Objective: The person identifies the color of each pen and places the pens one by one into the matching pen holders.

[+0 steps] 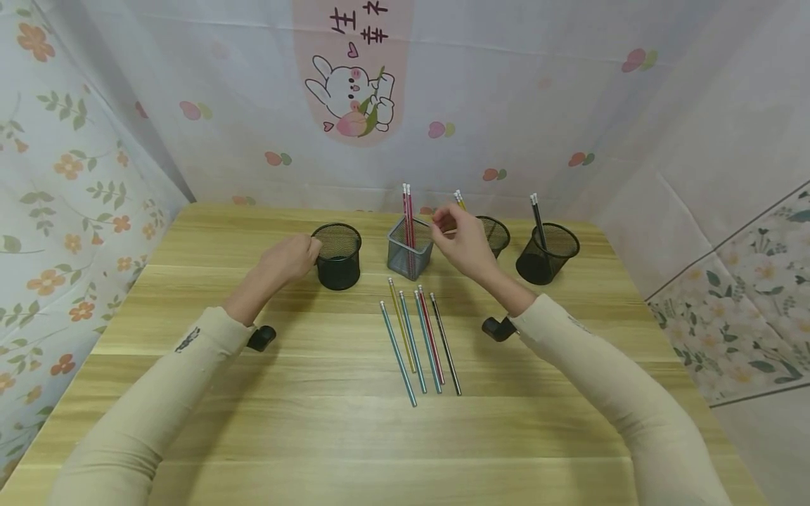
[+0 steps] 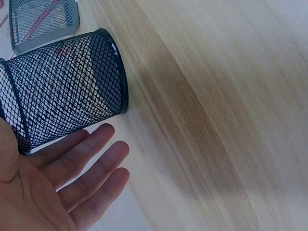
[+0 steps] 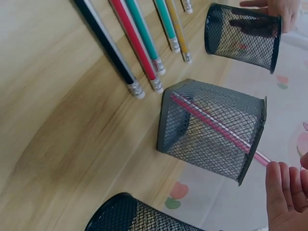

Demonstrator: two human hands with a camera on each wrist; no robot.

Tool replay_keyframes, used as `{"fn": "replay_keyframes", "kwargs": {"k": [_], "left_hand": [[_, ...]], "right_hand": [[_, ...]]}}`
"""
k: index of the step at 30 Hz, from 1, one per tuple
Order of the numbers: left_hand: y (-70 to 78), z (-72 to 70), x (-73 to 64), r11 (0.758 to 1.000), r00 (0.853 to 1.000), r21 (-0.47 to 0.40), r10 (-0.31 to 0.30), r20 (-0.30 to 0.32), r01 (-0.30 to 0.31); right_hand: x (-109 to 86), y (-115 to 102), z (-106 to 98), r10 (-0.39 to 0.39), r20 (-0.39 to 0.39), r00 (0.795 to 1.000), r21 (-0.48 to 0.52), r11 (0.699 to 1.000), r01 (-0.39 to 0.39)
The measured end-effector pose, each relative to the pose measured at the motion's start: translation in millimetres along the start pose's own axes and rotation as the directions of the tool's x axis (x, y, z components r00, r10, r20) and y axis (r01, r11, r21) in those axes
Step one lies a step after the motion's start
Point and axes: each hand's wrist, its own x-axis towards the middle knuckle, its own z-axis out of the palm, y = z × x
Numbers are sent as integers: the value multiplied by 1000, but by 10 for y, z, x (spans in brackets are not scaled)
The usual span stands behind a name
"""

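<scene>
My left hand (image 1: pixel 291 258) is at the rim of a round black mesh pen holder (image 1: pixel 338 270) standing upright. Its thumb lies over the rim, and in the left wrist view the other fingers (image 2: pixel 103 166) extend loosely along the outside; the thumb tip is hidden there. Beside the rim of a square grey mesh pen holder (image 1: pixel 400 258) is my right hand (image 1: pixel 467 242), thumb and index finger close together with nothing visible between them. Two pink-red pencils (image 1: pixel 408 211) stand in the grey holder, their upper ends close to the right fingertips in the right wrist view.
Several pencils (image 1: pixel 420 344), teal, gold, red and black, lie side by side before the grey holder. Behind my right hand is a black mesh holder (image 1: pixel 498 237) with yellow pencils (image 1: pixel 459 198). Farther right, another black holder (image 1: pixel 538 270) contains black pencils (image 1: pixel 536 211). A curtain (image 1: pixel 506 105) hangs behind.
</scene>
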Motion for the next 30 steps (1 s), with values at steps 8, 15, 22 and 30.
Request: {"fn": "replay_keyframes", "kwargs": {"k": [8, 15, 22, 30], "left_hand": [[-8, -4, 1, 995, 998, 81, 62, 15, -63], [13, -14, 0, 1000, 1000, -9, 7, 6, -7], [20, -12, 8, 999, 1000, -35, -15, 2, 16], [-7, 16, 14, 999, 1000, -38, -14, -1, 14]], "right_hand": [[-115, 45, -78, -44, -11, 999, -34, 998, 44], [-207, 68, -134, -68, -21, 997, -35, 997, 68], [-294, 76, -188, -64, 17, 998, -27, 998, 64], [-389, 84, -211, -31, 43, 999, -22, 999, 32]]}}
